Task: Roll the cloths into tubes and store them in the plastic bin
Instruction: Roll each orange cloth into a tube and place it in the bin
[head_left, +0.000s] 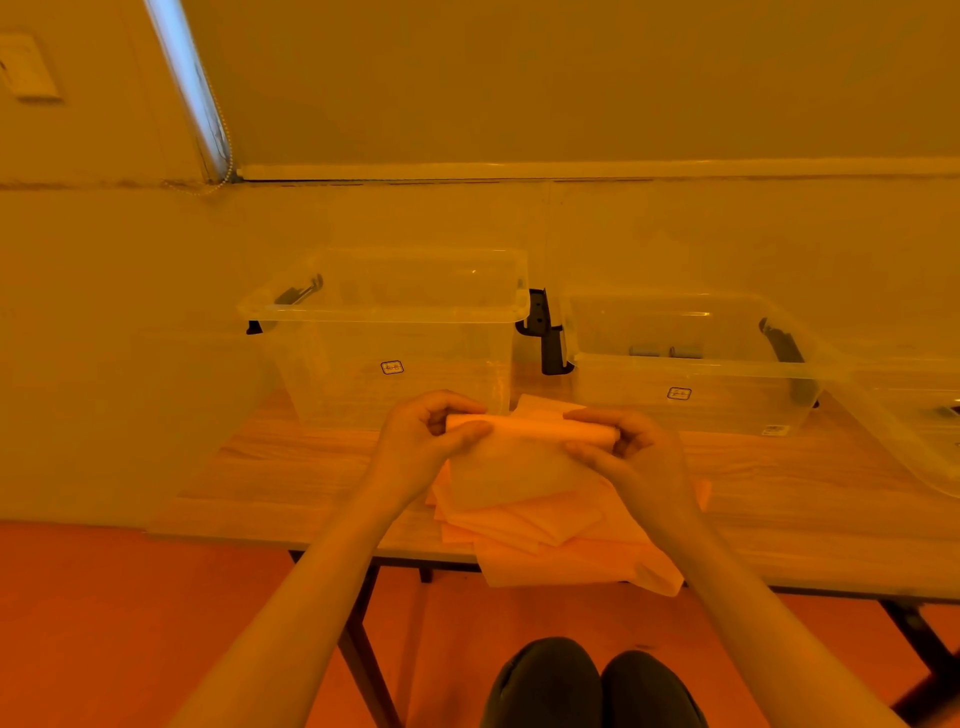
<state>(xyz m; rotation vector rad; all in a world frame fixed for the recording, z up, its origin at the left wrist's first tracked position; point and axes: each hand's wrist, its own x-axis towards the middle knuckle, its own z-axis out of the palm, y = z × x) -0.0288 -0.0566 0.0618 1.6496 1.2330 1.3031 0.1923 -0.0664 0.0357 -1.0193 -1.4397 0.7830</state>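
An orange cloth (524, 457) is partly rolled at its far edge, its flat part hanging toward me. My left hand (431, 434) pinches the left end of the roll. My right hand (621, 441) grips the right end. The cloth is held just above a loose pile of orange cloths (550, 540) on the wooden table (291, 462). Behind the hands stands a clear plastic bin (384, 312) with black handles; I see no cloth in it. A second clear bin (696, 358) stands to its right.
The cloth pile hangs over the table's near edge. A third clear container (919, 431) shows at the far right edge. Both bins stand against the wall. My knees (592, 686) are below the table, and black table legs (363, 649) stand on the floor.
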